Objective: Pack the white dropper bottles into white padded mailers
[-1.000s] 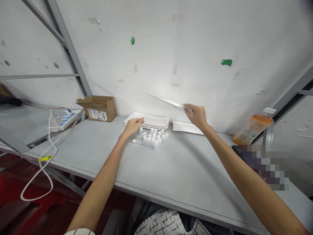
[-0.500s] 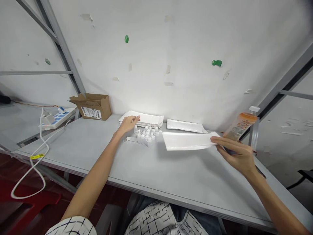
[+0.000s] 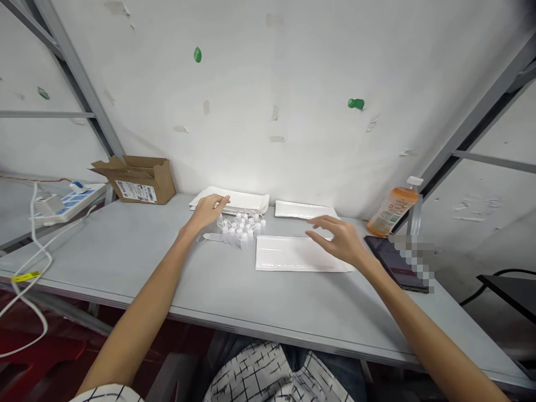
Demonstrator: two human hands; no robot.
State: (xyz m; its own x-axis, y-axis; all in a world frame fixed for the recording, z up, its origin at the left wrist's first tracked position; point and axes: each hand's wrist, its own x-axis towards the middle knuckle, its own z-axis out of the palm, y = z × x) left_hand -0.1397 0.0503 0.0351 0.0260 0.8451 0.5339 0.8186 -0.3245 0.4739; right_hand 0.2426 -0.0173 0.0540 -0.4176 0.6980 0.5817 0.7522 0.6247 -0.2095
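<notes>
My left hand (image 3: 208,211) is at the front of a stack of flat white packets (image 3: 238,199), its fingers curled together. Whether anything is between those fingertips is hidden. Just to its right stands a cluster of small white capped bottles (image 3: 240,229), with a loose white strip-like piece (image 3: 213,237) at their left. My right hand (image 3: 337,239) hovers over the right part of a flat white packet (image 3: 293,255), fingers apart and holding nothing. That packet lies flat on the table. Behind it, another white packet (image 3: 305,210) rests near the wall.
An open cardboard box (image 3: 140,181) stands at the back left, beside a power strip (image 3: 71,202) with a white cable (image 3: 44,251). At the right are an orange drink bottle (image 3: 393,209) and a dark phone or tablet (image 3: 396,262). A wall (image 3: 251,84) bounds the grey table (image 3: 234,301).
My right hand has let go of the white packet, which was held up before and now lies flat on the table. The left hand keeps its place; the view has shifted slightly right.
</notes>
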